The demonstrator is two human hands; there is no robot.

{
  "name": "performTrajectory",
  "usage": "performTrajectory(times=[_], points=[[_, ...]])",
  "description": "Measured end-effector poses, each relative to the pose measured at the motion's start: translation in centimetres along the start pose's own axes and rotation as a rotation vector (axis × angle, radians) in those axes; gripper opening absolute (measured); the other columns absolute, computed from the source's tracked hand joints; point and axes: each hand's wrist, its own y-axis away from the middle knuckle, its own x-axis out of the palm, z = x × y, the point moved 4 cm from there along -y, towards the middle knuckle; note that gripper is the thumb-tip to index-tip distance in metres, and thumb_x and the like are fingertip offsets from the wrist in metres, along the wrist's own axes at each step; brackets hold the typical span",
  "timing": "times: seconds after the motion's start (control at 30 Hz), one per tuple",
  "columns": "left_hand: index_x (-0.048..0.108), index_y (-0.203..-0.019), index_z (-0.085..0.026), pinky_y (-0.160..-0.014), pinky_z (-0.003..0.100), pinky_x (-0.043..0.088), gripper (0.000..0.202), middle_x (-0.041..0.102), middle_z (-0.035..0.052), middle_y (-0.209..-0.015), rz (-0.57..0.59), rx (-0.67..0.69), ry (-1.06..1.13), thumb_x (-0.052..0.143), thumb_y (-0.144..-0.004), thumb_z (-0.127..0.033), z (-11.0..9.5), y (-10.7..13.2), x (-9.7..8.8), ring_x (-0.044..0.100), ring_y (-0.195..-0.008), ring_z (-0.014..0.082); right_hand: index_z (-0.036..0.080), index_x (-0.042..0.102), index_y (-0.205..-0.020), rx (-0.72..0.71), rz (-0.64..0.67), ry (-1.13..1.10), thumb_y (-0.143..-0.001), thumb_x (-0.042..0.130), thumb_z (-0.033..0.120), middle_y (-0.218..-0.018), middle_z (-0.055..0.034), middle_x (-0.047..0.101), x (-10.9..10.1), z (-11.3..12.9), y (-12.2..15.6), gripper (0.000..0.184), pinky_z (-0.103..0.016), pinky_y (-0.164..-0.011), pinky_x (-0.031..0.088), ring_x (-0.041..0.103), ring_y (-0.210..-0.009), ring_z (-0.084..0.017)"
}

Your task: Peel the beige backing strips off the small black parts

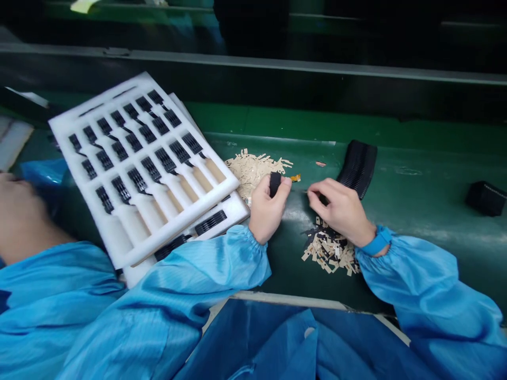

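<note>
In the head view my left hand (266, 211) grips a small black part (275, 183) from which an orange flex ribbon (295, 178) sticks out to the right. Thumb and forefinger of my right hand (341, 208) are pinched together just right of the ribbon. What they hold, if anything, is too small to make out. Beige paper-like pieces (253, 166) lie heaped behind my left hand. Below my right hand is a second pile of beige and black strips (330, 250). Behind that hand stands a curved row of black parts (358, 163).
A white foam tray (91, 206) with black parts in its slots rests tilted on another foam tray (237, 208) at the left. Another person's hand (24, 216) is at the far left. A black block (487, 198) sits at the right on the green bench (428, 227).
</note>
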Motion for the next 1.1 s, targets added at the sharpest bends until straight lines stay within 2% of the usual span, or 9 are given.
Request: performTrajectory(times=[0.13,0.23,0.37,0.43,0.6,0.7,0.8,0.93,1.1], points=[[0.057,-0.088,-0.021,-0.055,0.024,0.042,0.023,0.047,-0.0065,-0.059,-0.017,-0.048,0.079,0.063,-0.093,-0.043,-0.2,0.5,0.0,0.046,-0.054,0.0093,0.021,0.07,-0.098,-0.052,0.072,0.064,-0.101,0.057,0.033,-0.092,-0.0062,0.067,0.8,0.1,-0.5,0.018,-0.03,-0.068,0.048,0.064,-0.08,-0.018],[0.056,-0.087,-0.02,-0.056,0.025,0.043,0.024,0.048,-0.007,-0.059,0.028,-0.077,0.078,0.064,-0.093,-0.042,-0.5,0.7,0.2,0.046,-0.052,0.0086,0.021,0.071,-0.101,-0.064,0.061,-0.003,-0.101,0.056,0.029,-0.093,-0.0063,0.067,-0.2,0.0,0.3,0.017,-0.03,-0.072,0.05,0.065,-0.083,-0.018],[0.056,-0.089,-0.019,-0.069,0.027,0.05,0.026,0.059,-0.0031,-0.067,0.247,-0.128,0.188,0.062,-0.094,-0.044,-0.2,0.6,1.0,0.062,-0.066,0.0122,0.02,0.07,-0.095,0.004,-0.026,-0.077,-0.098,0.062,0.025,-0.077,-0.0023,0.064,-2.3,-0.7,1.7,0.01,-0.029,-0.064,0.047,0.059,-0.067,-0.014],[0.058,-0.088,-0.019,-0.079,0.029,0.051,0.027,0.065,0.0005,-0.073,0.288,-0.107,0.185,0.059,-0.096,-0.045,0.1,0.2,1.1,0.066,-0.08,0.0148,0.02,0.07,-0.091,0.079,-0.085,-0.117,-0.096,0.065,0.025,-0.07,0.0001,0.062,-2.7,-1.4,2.2,0.008,-0.028,-0.058,0.044,0.053,-0.058,-0.012],[0.058,-0.085,-0.019,-0.078,0.027,0.048,0.023,0.066,0.0005,-0.077,-0.075,0.057,-0.018,0.057,-0.097,-0.038,-0.4,-1.0,-0.8,0.062,-0.078,0.0136,0.02,0.07,-0.089,0.186,-0.123,-0.207,-0.094,0.066,0.027,-0.062,0.0032,0.056,-2.4,-2.4,2.9,0.009,-0.025,-0.053,0.04,0.047,-0.052,-0.01],[0.06,-0.087,-0.019,-0.07,0.025,0.045,0.02,0.063,-0.0007,-0.076,0.021,0.178,-0.2,0.057,-0.098,-0.035,-1.2,0.0,-0.4,0.058,-0.072,0.0121,0.019,0.069,-0.079,0.211,-0.093,-0.273,-0.096,0.063,0.029,-0.056,0.0039,0.052,-2.6,-2.2,2.7,0.02,-0.025,-0.049,0.034,0.042,-0.048,-0.009],[0.062,-0.092,-0.019,-0.066,0.026,0.043,0.013,0.057,-0.0022,-0.071,0.139,0.465,-0.454,0.06,-0.097,-0.03,-2.1,1.5,0.3,0.054,-0.066,0.0118,0.018,0.066,-0.066,0.233,0.02,-0.402,-0.098,0.056,0.032,-0.052,0.0031,0.051,-2.8,-1.6,2.1,0.036,-0.025,-0.049,0.033,0.043,-0.048,-0.009],[0.062,-0.1,-0.019,-0.069,0.028,0.043,0.01,0.065,0.0008,-0.08,0.169,0.832,-0.642,0.066,-0.095,-0.028,-2.6,2.8,0.6,0.055,-0.07,0.0137,0.017,0.071,-0.07,0.342,0.157,-0.576,-0.096,0.057,0.037,-0.056,0.0019,0.054,-2.3,-1.1,1.7,0.036,-0.023,-0.052,0.036,0.047,-0.053,-0.01],[0.061,-0.098,-0.02,-0.066,0.029,0.041,0.01,0.066,0.0014,-0.079,0.147,0.925,-0.699,0.067,-0.094,-0.028,-2.4,3.2,0.6,0.055,-0.071,0.015,0.017,0.068,-0.074,0.51,0.244,-0.71,-0.089,0.067,0.044,-0.062,0.0007,0.056,-0.9,-1.4,2.4,0.032,-0.023,-0.049,0.033,0.044,-0.054,-0.009]])
